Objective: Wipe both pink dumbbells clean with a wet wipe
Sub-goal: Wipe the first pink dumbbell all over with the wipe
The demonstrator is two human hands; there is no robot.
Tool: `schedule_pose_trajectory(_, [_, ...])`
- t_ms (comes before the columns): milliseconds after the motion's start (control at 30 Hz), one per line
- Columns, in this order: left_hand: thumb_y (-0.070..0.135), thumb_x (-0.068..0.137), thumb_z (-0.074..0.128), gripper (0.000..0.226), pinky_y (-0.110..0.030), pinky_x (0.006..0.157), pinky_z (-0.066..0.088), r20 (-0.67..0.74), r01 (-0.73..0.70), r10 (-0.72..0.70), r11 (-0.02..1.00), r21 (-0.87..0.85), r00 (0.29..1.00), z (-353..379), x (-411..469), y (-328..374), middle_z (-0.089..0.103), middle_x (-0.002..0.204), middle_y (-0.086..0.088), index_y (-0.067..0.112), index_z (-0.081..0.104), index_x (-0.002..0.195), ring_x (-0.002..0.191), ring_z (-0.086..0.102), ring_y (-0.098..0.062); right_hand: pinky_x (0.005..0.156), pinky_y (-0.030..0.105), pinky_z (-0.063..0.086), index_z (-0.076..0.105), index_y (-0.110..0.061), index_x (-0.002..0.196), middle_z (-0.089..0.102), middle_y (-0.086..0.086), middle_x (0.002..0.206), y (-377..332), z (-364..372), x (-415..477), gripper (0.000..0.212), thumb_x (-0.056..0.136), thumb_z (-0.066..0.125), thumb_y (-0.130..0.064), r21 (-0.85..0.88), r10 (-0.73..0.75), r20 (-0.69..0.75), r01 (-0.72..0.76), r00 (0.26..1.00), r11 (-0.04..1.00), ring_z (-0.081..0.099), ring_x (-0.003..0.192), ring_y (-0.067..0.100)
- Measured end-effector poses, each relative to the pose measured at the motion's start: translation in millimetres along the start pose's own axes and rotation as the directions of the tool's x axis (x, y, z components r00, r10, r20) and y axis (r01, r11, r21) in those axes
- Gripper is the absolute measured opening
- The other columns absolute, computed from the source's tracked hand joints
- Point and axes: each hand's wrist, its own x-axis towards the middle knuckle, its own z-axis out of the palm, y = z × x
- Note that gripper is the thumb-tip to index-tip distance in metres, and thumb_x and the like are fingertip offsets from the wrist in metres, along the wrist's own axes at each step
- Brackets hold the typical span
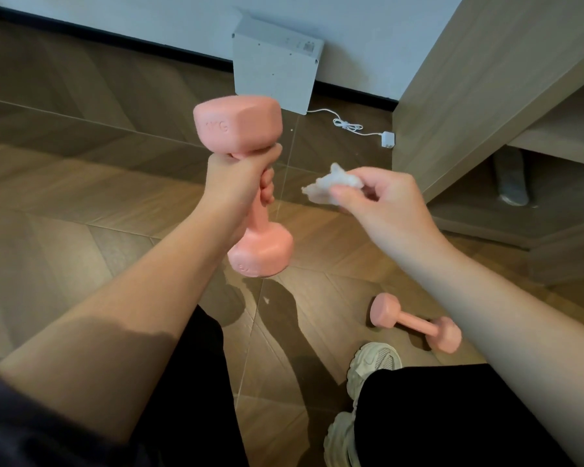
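Note:
My left hand (240, 176) grips the handle of a pink dumbbell (240, 124) and holds it upright in the air, one head up, the other head below my wrist. To its right my right hand (381, 200) pinches a crumpled white wet wipe (331, 185), a short gap away from the raised dumbbell. A second pink dumbbell (415, 323) lies on its side on the wooden floor at the lower right, partly hidden behind my right forearm.
A grey flat box (277, 74) leans against the wall, with a white cable and plug (386, 139) on the floor beside it. A wooden cabinet (486, 96) stands at the right. My legs and pale shoes (371, 365) are below.

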Motion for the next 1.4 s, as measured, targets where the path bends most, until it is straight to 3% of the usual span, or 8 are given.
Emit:
schedule_pose_trajectory(100, [0.014,0.087,0.069,0.02,-0.025,0.046,0.035,0.011,-0.012,0.011,0.994,0.105,1.0,0.9,-3.6,-3.1,0.04,0.045,0.001,0.013,0.055,0.073,0.041,0.036,-0.015,0.091,0.044,0.055,0.073,-0.019,0.095,0.07,0.01,0.1,-2.3,-5.2,2.2,0.013,0.094,0.06,-0.021,0.143,0.164,-0.007,-0.161,0.986,0.976,0.066,0.097,0.021])
schedule_pose_trajectory(300, [0.013,0.087,0.068,0.019,-0.026,0.046,0.034,0.044,0.041,-0.046,0.993,0.115,0.998,4.1,-7.6,-8.4,0.04,0.044,0.001,0.011,0.054,0.074,0.041,0.036,-0.015,0.087,0.026,0.057,0.068,-0.029,0.092,0.068,-0.004,0.105,-9.4,-8.7,6.1,0.018,0.096,0.057,-0.015,0.401,0.273,-0.051,-0.23,0.961,0.887,0.065,0.106,0.013])
schedule_pose_trajectory(500, [0.009,0.082,0.064,0.032,-0.019,0.043,0.034,0.101,-0.103,0.061,0.868,0.486,0.993,12.2,-10.8,-23.4,0.044,0.039,0.003,0.014,0.048,0.055,0.037,0.038,-0.01,0.092,0.016,0.05,0.073,-0.025,0.099,0.072,-0.021,0.098,-16.8,-11.5,7.6,0.024,0.097,0.054,-0.012,0.296,0.045,-0.175,0.009,0.984,0.955,0.064,0.102,-0.005])
schedule_pose_trajectory(767, [0.032,0.074,0.06,0.022,-0.027,0.047,0.037,0.214,-0.261,0.162,0.757,0.6,0.963,11.9,-9.2,-27.5,0.049,0.039,0.008,0.018,0.054,0.059,0.043,0.045,-0.011,0.113,0.024,0.035,0.052,-0.015,0.139,0.051,-0.005,0.143,-7.1,2.0,-6.1,0.039,0.102,0.042,-0.024,0.015,-0.267,0.05,0.266,0.962,0.964,0.041,0.136,0.002])
schedule_pose_trajectory(967, [0.026,0.082,0.051,0.021,-0.045,0.064,0.055,0.414,-0.5,0.284,0.408,0.763,0.864,15.0,-9.0,-31.1,0.064,0.069,-0.007,0.007,0.062,0.082,0.065,0.063,-0.025,0.107,0.013,0.034,0.05,-0.021,0.14,0.05,-0.009,0.144,-8.5,-3.9,-2.9,0.043,0.101,0.037,-0.033,0.086,-0.183,0.096,0.175,0.978,0.981,0.041,0.134,-0.001])
schedule_pose_trajectory(1100, [0.027,0.081,0.048,0.016,-0.036,0.059,0.053,0.421,-0.494,0.285,0.275,0.824,0.861,13.9,-3.2,-35.9,0.061,0.065,-0.001,0.015,0.06,0.079,0.062,0.061,-0.022,0.108,0.018,0.037,0.049,-0.021,0.141,0.05,-0.008,0.145,-6.8,-3.8,-3.1,0.043,0.101,0.04,-0.035,0.067,-0.192,0.085,0.187,0.978,0.98,0.042,0.134,0.0])
schedule_pose_trajectory(1300, [0.036,0.076,0.044,0.02,-0.031,0.057,0.052,0.351,-0.392,0.19,0.267,0.88,0.917,13.8,5.5,-42.6,0.059,0.065,0.002,0.02,0.056,0.078,0.062,0.061,-0.02,0.099,0.018,0.047,0.057,-0.015,0.133,0.059,-0.003,0.136,-3.0,-2.5,-4.8,0.033,0.101,0.05,-0.02,0.123,-0.225,0.004,0.223,0.974,0.967,0.05,0.129,0.003])
schedule_pose_trajectory(1400, [0.033,0.078,0.047,0.021,-0.038,0.062,0.057,0.347,-0.398,0.201,0.362,0.843,0.916,13.2,8.3,-40.7,0.062,0.067,0.001,0.018,0.061,0.082,0.065,0.063,-0.019,0.1,0.022,0.048,0.058,-0.01,0.131,0.059,0.001,0.136,0.8,0.9,-7.1,0.033,0.1,0.051,-0.015,0.116,-0.27,-0.021,0.27,0.963,0.956,0.051,0.13,0.006])
